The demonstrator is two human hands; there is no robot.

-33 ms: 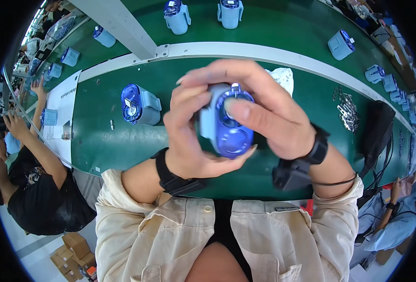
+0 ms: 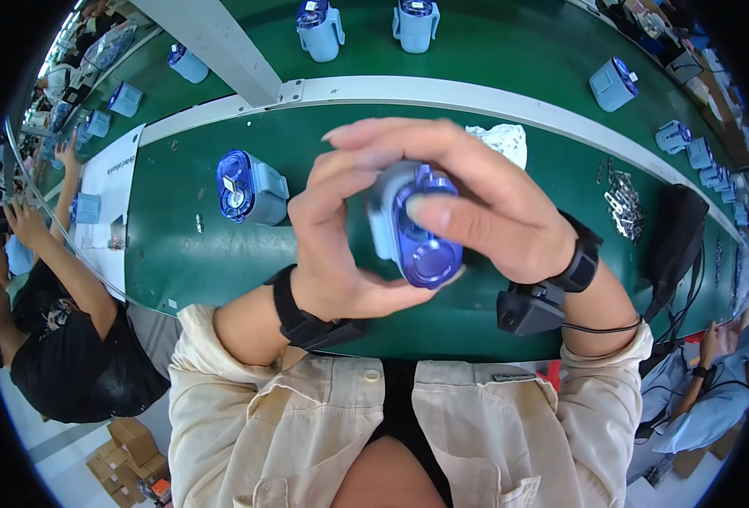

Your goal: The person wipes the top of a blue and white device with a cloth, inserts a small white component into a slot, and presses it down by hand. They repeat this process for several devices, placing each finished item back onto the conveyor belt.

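Observation:
A light-blue bottle with a translucent dark-blue lid [image 2: 432, 261] is held above the green table, its lid tilted up at me. My left hand [image 2: 328, 245] wraps round the bottle's left side and underside, fingers curled. From the right, my right hand [image 2: 510, 216] closes round its far side, with the thumb pressed on the upper round part of the lid. What lies under that thumb is hidden. To the left a similar bottle [image 2: 264, 193] stands on the table, with a small pale metallic piece in its lid.
A pile of small metal parts [image 2: 625, 207] lies on the table at right, beside a black pouch [image 2: 677, 224] with cables. Crumpled white paper [image 2: 503, 144] rests behind my right hand. A white rail [image 2: 442, 87] crosses behind; several bottles stand beyond. A person's arm [image 2: 78, 262] is at left.
Both hands and the bottle have shifted slightly down, and the bottle a little to the right. My right thumb stays on the lid.

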